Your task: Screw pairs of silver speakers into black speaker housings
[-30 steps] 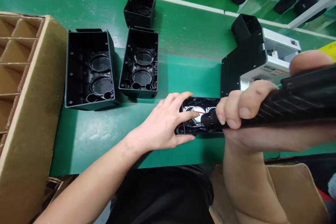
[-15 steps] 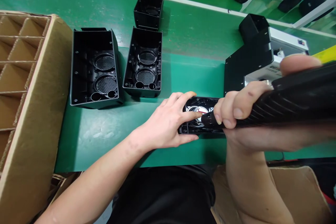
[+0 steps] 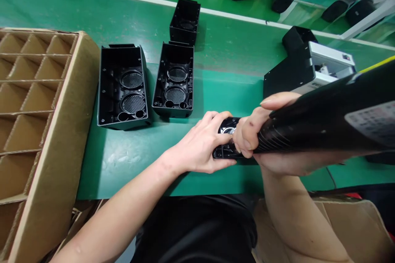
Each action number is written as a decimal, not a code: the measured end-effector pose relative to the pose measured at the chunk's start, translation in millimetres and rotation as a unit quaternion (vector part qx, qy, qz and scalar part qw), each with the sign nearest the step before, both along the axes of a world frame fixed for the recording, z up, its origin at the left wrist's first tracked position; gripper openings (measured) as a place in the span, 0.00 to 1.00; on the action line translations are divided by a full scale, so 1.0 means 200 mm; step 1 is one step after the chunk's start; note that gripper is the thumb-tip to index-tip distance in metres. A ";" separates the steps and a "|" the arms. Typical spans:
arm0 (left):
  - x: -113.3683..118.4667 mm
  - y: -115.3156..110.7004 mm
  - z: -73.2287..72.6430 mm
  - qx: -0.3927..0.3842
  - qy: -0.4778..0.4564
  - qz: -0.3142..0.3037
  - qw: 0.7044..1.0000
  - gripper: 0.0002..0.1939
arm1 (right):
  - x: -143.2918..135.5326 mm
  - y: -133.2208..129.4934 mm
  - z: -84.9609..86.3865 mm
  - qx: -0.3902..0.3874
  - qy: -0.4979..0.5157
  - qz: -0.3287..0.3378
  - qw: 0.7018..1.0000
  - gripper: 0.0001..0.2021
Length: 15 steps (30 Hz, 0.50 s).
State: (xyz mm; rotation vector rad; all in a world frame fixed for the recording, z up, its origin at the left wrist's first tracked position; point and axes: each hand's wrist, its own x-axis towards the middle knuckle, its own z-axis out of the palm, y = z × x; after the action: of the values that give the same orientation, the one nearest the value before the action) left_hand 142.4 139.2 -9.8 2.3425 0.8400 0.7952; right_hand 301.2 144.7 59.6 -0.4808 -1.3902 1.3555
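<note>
Black housing (image 3: 227, 124) lies on the green bench (image 3: 123, 164) at the centre of your work area. Your left hand (image 3: 202, 144) clamps it across the width, thumb on the near side, fingers on the far edge. Your right hand (image 3: 250, 131) is closed around a large black handheld tool (image 3: 321, 111), its body extending towards 2 o'clock; your fingers hide the tip, so contact cannot be told. From the housing: wide open case (image 3: 108, 86) at 10 o'clock, narrower case (image 3: 160, 78) at 11, small case (image 3: 185, 35) between 11 and 12. Divided cardboard box (image 3: 70, 123) stands at 9 o'clock; black-and-silver machine (image 3: 288, 70) at 1 to 2.
</note>
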 end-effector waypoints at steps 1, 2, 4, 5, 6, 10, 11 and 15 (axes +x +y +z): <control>0.00 0.00 0.00 -0.001 -0.002 0.001 1.000 0.16 | 0.00 0.00 -0.01 0.009 0.003 0.004 1.000 0.27; 0.00 0.00 0.00 -0.002 -0.003 0.001 1.000 0.16 | 0.00 0.00 -0.02 0.007 0.000 0.009 1.000 0.28; 0.00 0.00 0.00 -0.004 -0.003 0.002 1.000 0.15 | 0.00 0.00 -0.02 -0.007 0.004 -0.002 1.000 0.28; 0.00 0.00 0.00 -0.005 -0.002 0.001 1.000 0.15 | 0.01 0.00 -0.03 -0.009 0.010 -0.013 1.000 0.28; 0.00 0.00 0.01 -0.007 0.001 0.003 1.000 0.15 | 0.01 -0.01 -0.03 -0.008 0.016 -0.027 0.999 0.27; 0.01 -0.01 0.01 -0.013 0.009 0.009 1.000 0.16 | 0.00 -0.03 -0.05 -0.004 0.030 -0.037 0.999 0.22; 0.00 -0.01 0.02 -0.013 0.010 0.009 1.000 0.16 | -0.01 -0.03 -0.06 -0.001 0.032 -0.033 0.999 0.20; 0.00 -0.01 0.02 -0.008 0.016 0.011 1.000 0.17 | 0.03 -0.03 -0.06 0.012 0.038 -0.013 0.999 0.22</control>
State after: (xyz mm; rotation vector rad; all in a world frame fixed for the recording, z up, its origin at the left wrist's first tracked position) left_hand 142.2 137.3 -5.0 2.3406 0.8844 0.7596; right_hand 307.5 137.8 48.0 -0.4274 -1.3321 1.3214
